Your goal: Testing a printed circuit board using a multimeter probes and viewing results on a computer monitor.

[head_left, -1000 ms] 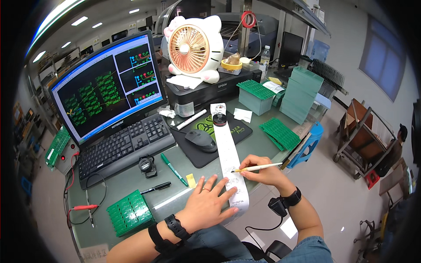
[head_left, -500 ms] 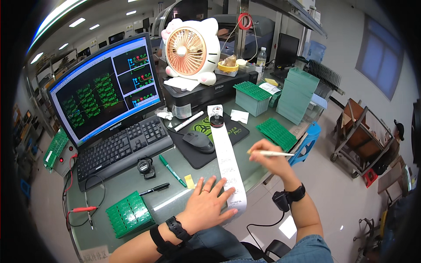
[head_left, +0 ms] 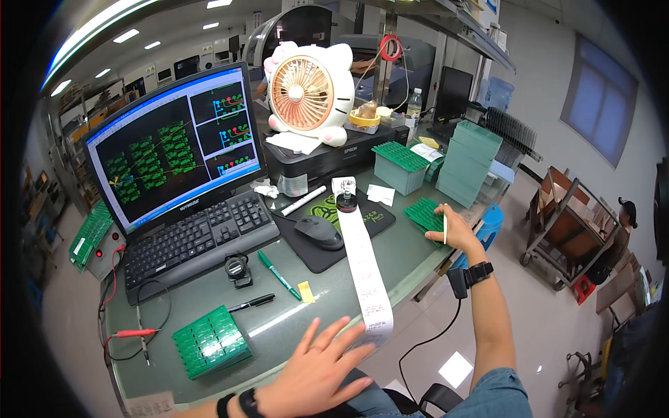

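Observation:
My left hand (head_left: 313,369) is open with its fingers spread, near the desk's front edge. It lies just below the lower end of a long printed paper strip (head_left: 366,279) that hangs toward the edge. A black and clear round weight (head_left: 346,200) sits on the strip's far end. My right hand (head_left: 456,228) is closed round a slim cream pen-like stick (head_left: 445,226), now seen steeply upright. Its fingertips are at the near right edge of a green circuit board panel (head_left: 421,211) lying on the desk; I cannot tell if they grip it.
A monitor (head_left: 167,150) and black keyboard (head_left: 202,237) stand at the left. A mouse (head_left: 319,233), green pen (head_left: 279,275), black marker (head_left: 252,302) and green board stack (head_left: 209,341) lie nearer. Behind are a fan (head_left: 306,94), a printer (head_left: 327,157) and upright boards (head_left: 468,160).
My right hand has moved away and right, from above the strip's right side to the green panel, with the stick turned upright. My left hand has drawn back off the strip toward me.

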The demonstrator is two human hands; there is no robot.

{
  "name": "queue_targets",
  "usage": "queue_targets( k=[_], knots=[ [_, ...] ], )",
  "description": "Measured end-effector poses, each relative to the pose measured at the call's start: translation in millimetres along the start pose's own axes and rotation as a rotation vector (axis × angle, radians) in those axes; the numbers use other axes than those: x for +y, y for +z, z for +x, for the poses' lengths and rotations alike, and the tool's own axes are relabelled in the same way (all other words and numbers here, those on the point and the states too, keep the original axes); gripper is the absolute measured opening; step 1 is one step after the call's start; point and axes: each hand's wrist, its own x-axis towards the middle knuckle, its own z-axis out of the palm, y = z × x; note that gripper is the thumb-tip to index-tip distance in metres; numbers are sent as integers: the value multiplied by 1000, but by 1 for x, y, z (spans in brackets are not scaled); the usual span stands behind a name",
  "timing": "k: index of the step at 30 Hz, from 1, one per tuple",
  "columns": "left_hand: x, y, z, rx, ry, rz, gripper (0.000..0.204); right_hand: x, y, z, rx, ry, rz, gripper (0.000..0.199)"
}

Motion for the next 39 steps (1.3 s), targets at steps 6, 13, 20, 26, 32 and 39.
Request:
queue_targets(
  k=[6,13,20,26,32,39],
  knots=[
    [-6,-62,-115,322,-343,-14,26,-16,-4,10,-84,63,-66,71],
    [-31,-52,-241,653,-696,466,25,-70,-36,26,248,-161,32,40],
    [-40,-41,-252,677,-782,670,30,-148,-74,136,225,-296,881,26],
    [-41,-44,-246,655,-872,624,29,-163,-70,256,162,-120,1067,19],
    [-36,-41,-241,641,-979,637,30,-175,-41,339,151,-41,1187,15],
    [-39,-38,-242,595,-1069,572,36,-187,12,393,-95,-331,1296,27]
  ],
)
